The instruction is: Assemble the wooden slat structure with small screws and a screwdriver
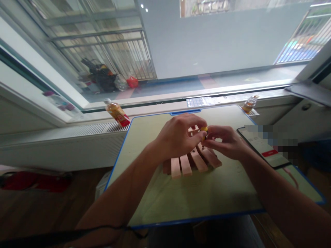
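Above a small wooden slatted piece [198, 162], my left hand [181, 134] is closed, thumb and fingers pinching a small yellow-and-black thing [204, 129]. The fingertips of my right hand [223, 139] meet the same small thing from the right, also in a pinch. Its exact kind is too small to make out. Several pale wooden bars fan out toward me below the hands, with small dark dots like screw heads or holes on some. My left hand hides the far part of the wooden piece.
The wooden piece rests on a pale tabletop with a blue edge [196, 196]. A tablet or phone [263, 146] lies at its right side. Bottles stand near the window: a drink bottle [117, 113] left, a small amber bottle [250, 104] right. A radiator [62, 148] runs beneath the sill.
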Demonstrator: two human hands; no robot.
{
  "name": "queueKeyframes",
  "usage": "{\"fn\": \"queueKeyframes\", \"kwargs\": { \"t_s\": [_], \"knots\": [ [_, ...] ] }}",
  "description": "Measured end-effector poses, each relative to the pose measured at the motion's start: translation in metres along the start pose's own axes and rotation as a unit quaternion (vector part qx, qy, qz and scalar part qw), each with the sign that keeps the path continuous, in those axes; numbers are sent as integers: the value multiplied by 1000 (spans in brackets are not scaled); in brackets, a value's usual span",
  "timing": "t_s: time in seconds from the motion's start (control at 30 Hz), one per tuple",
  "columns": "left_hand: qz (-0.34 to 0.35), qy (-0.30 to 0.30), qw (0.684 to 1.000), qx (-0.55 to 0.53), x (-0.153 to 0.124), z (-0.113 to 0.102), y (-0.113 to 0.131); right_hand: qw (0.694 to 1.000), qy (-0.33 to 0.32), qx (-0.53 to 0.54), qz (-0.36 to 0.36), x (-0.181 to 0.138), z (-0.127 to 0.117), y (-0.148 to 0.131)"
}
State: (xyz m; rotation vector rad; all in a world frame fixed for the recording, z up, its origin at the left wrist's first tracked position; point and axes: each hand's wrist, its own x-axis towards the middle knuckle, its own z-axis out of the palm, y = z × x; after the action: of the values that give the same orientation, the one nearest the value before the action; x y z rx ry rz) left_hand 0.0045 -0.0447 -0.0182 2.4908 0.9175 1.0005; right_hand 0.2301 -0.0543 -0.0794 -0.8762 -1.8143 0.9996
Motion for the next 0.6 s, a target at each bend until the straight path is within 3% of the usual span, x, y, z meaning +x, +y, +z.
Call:
{"fn": "queueKeyframes", "kwargs": {
  "t_s": [0.6],
  "knots": [
    [-6,-4,1000,-30,0,1,-3,999,27,12,-13,-1,1,1]
  ]
}}
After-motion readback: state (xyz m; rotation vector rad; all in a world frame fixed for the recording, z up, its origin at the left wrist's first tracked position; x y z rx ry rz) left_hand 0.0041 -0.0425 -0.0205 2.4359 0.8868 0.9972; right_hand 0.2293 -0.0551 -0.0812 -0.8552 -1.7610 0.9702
